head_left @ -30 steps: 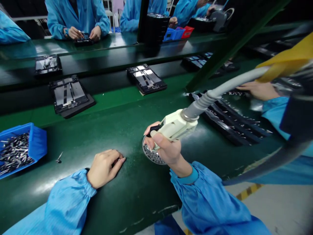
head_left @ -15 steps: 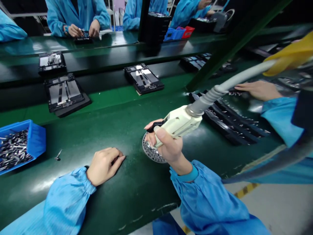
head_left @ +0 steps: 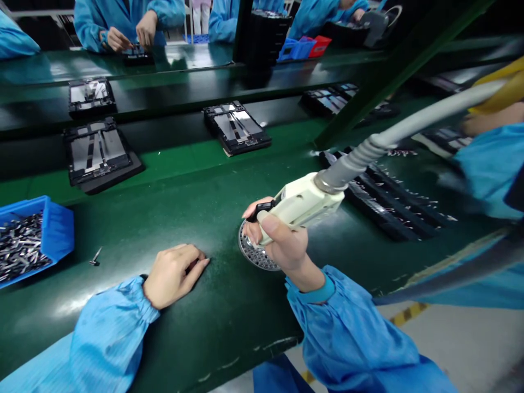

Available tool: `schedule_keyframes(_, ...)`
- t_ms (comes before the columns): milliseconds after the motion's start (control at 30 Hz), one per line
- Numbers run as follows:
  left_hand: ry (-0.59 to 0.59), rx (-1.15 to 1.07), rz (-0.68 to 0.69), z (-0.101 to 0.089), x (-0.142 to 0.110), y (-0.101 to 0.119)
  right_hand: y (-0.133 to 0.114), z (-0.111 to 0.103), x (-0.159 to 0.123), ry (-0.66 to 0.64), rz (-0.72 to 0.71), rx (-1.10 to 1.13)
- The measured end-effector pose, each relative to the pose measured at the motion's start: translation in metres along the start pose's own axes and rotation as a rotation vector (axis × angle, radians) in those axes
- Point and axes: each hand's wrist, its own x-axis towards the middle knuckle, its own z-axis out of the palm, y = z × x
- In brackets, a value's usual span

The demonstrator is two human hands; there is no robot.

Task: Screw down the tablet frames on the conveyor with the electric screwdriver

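Observation:
My right hand [head_left: 278, 240] is wrapped round a cream electric screwdriver [head_left: 305, 202] with a grey hose [head_left: 393, 136] running off to the upper right. The tool's tip is hidden behind my fingers, over a round perforated metal screw tray [head_left: 254, 255] on the green bench. My left hand [head_left: 172, 273] rests on the bench to the left of the tray, fingers curled loosely and pressed to the surface; nothing shows in them.
A blue bin [head_left: 30, 240] of metal screws stands at the left, one loose screw [head_left: 95, 257] beside it. Black device frames [head_left: 98, 153] [head_left: 236, 126] lie on the conveyor. Black trays [head_left: 393, 202] sit at right, by a co-worker's sleeve [head_left: 487, 164]. People in blue work across the line.
The view has drifted slightly. The co-worker's hand at the right has pulled back from the black trays. My own hands have barely moved.

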Motion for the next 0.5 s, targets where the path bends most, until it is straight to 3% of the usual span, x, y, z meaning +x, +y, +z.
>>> schedule_keyframes(167,0.032,-0.020,-0.024,-0.006,-0.002,0.003,-0.009,0.001,-0.001,0.023,-0.012,0.087)
schedule_keyframes(267,-0.057,-0.040,-0.124,-0.014,0.022,0.001,-0.025,-0.003,0.000,0.038,-0.087,0.156)
schedule_keyframes(367,-0.106,0.042,-0.335,-0.026,0.086,-0.011,-0.034,-0.011,0.002,0.031,-0.156,0.231)
schedule_keyframes(500,0.044,0.180,-0.609,-0.042,0.199,-0.041,-0.024,-0.014,0.006,0.006,-0.094,0.295)
